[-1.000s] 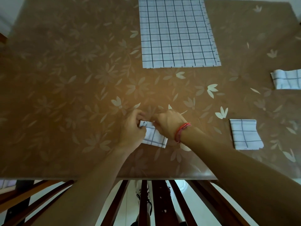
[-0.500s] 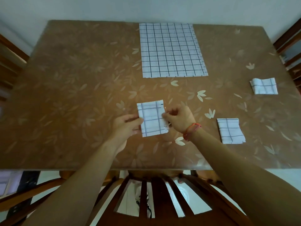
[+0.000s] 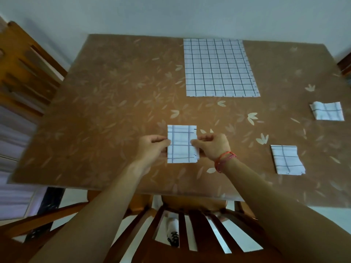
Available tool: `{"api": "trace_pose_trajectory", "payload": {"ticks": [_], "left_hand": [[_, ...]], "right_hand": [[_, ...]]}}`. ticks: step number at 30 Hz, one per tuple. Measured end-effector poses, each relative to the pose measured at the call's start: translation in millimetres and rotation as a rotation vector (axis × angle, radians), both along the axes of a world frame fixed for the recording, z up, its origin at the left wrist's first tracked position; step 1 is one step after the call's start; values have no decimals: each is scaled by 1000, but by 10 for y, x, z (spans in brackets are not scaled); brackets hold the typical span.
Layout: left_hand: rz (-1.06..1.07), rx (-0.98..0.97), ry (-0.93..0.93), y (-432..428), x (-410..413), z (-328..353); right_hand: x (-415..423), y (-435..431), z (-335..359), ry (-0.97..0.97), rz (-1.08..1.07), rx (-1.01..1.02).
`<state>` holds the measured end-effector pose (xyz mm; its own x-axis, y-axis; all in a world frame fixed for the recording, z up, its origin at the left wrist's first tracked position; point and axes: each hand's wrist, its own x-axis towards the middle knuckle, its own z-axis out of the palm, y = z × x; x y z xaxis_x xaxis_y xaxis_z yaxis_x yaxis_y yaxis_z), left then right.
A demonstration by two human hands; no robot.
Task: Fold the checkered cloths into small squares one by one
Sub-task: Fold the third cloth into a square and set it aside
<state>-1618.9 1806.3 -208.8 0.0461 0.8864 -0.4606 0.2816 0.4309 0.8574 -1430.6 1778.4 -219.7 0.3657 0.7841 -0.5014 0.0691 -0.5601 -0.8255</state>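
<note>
Checkered white cloths.
The small cloth point(image 3: 181, 144) is pinched at both sides; big cloth point(image 3: 220, 68) flat beyond; near square point(image 3: 286, 160), far square point(image 3: 327, 110) rightward.

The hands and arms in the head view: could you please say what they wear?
No sleeves, gloves or rings show. The right hand has a red cord bracelet of several strands at its wrist; the left hand wears nothing.
</note>
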Motion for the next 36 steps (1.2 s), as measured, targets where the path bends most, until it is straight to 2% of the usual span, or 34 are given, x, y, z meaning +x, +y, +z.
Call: {"api": "trace_pose_trajectory", "payload": {"ticks": [9,20,27,36], "left_hand": [[43,-33,133,281,-120,-562],[-15,-26,221,550,-151,-1108],[-63,76,372,600,-132,-1203],[-79,134,407,631,-129,-1217]], "right_hand": [[-194,291,-563,-81,6,-137],[-288,544,-993,-156,31,-207],[-308,573,-1041,-270,59,-190],[-303,562,-1031,-319,87,-156]]}}
